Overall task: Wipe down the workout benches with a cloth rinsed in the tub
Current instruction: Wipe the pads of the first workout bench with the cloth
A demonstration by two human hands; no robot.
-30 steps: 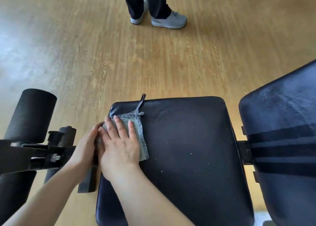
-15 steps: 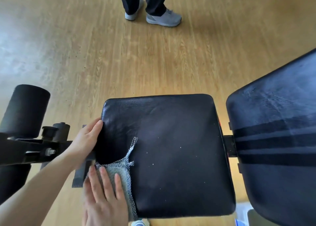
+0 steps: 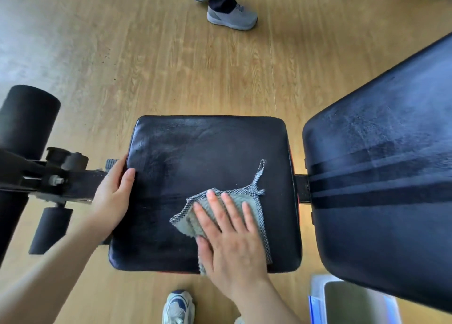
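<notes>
A black padded bench seat (image 3: pixel 195 157) fills the middle of the head view. A grey cloth (image 3: pixel 193 222) with a checked border and a hanging loop lies on its near right part. My right hand (image 3: pixel 232 240) presses flat on the cloth, fingers spread. My left hand (image 3: pixel 113 196) grips the seat's left edge. The inclined black backrest (image 3: pixel 381 176) rises at the right. A tub (image 3: pixel 352 301) shows on the floor at the bottom right, partly hidden under the backrest.
Black foam rollers (image 3: pixel 27 118) and the metal frame (image 3: pixel 44 176) stick out at the left. Another person's legs and grey shoes (image 3: pixel 232 17) stand on the wooden floor beyond the seat. My own shoe (image 3: pixel 178 307) is below the seat's near edge.
My right hand slid the cloth from the seat's far left corner down to the near left corner, then rightwards to the near right part. My left hand stayed on the left edge.
</notes>
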